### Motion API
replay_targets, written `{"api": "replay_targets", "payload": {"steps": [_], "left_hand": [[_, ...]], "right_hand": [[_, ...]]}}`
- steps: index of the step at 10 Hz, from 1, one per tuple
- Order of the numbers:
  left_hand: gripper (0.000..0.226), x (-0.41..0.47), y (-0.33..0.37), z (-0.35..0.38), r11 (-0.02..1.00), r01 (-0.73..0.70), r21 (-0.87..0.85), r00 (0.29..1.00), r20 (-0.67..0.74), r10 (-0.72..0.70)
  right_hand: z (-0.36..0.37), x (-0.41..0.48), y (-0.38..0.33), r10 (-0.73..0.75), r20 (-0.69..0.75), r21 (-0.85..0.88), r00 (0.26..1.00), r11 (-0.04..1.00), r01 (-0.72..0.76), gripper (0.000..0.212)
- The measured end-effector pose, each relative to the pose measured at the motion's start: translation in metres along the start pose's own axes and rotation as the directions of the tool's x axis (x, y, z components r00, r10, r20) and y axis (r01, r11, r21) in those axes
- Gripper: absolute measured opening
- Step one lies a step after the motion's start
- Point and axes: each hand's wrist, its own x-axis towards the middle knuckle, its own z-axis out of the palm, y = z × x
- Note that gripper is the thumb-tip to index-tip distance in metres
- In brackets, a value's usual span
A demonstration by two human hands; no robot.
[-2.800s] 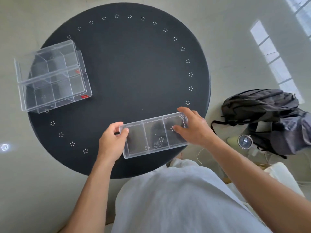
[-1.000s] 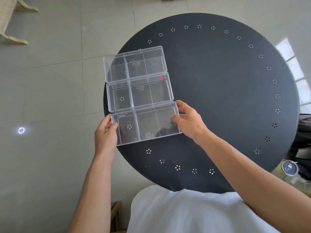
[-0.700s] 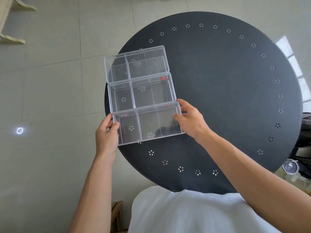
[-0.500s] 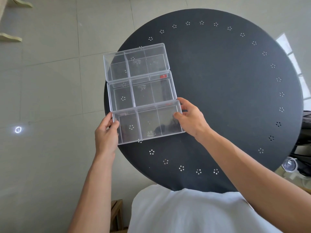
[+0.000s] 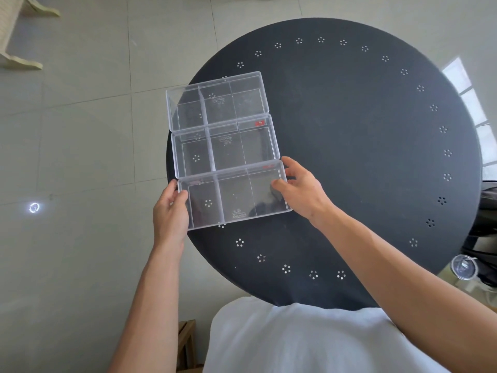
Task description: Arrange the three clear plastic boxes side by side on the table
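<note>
Three clear plastic boxes, each split into three compartments, lie in a row at the left edge of the round black table (image 5: 349,157). The far box (image 5: 216,100) and the middle box (image 5: 224,146) touch along their long sides. The near box (image 5: 234,199) sits flush against the middle one. My left hand (image 5: 169,214) grips the near box's left end, which overhangs the table edge. My right hand (image 5: 302,192) grips its right end, thumb inside the right compartment.
Grey tiled floor surrounds the table. A pale chair leg (image 5: 16,36) shows at the top left. A clear round lid or cup (image 5: 462,266) and dark bag straps (image 5: 486,189) lie at the right edge. My white shirt fills the bottom.
Both hands carried the near box from the table's near right edge to the left and set it against the middle box. Over the last second it barely shifts.
</note>
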Motion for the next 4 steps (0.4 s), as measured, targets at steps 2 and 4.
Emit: {"api": "replay_targets", "payload": {"steps": [2,4], "left_hand": [[0.055,-0.014,0.003,0.003,0.995,-0.069,0.069,0.985,-0.155,0.079],[0.051,-0.064,0.021,0.039,0.927,-0.261,0.268,0.939,-0.151,0.308]], "right_hand": [[-0.02,-0.009,0.015,0.022,-0.03,0.047,0.999,0.999,-0.021,0.065],[-0.058,-0.028,0.038,0.005,-0.073,0.041,0.997,0.999,-0.002,0.064]]}}
